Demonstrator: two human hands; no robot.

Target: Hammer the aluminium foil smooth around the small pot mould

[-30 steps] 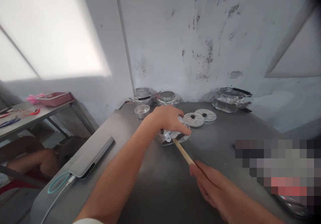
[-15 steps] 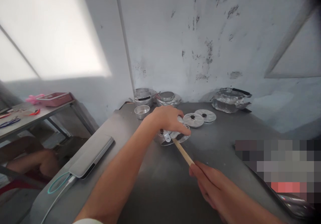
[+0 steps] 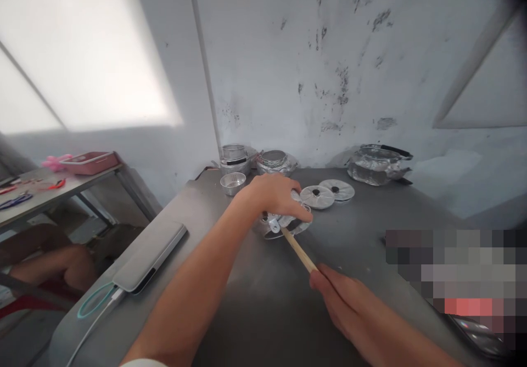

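Observation:
My left hand (image 3: 276,196) is curled over the top of a shiny metal pot (image 3: 269,231), its thumb and fingers gripping the near pot and covering much of it. A small pale metal tab with a hole (image 3: 274,225) shows on the pot's near side. My right hand (image 3: 341,295) is closed around a light wooden stick (image 3: 300,252), which slants up to the pot; its far end is hidden at the pot. Just right of the left hand lie two round metal lids with black knobs, the nearer lid (image 3: 323,201) overlapping the farther lid (image 3: 343,191).
A perforated metal strainer cup (image 3: 233,184) and stacked metal pots (image 3: 235,165) stand behind left; another metal pot (image 3: 370,172) stands back right. A grey power bank (image 3: 150,257) with a white cable lies left. Beyond is a side table with a pink basket (image 3: 91,162).
My right hand and the wooden stick have shifted very slightly to the left. My left hand stays in place on the pot.

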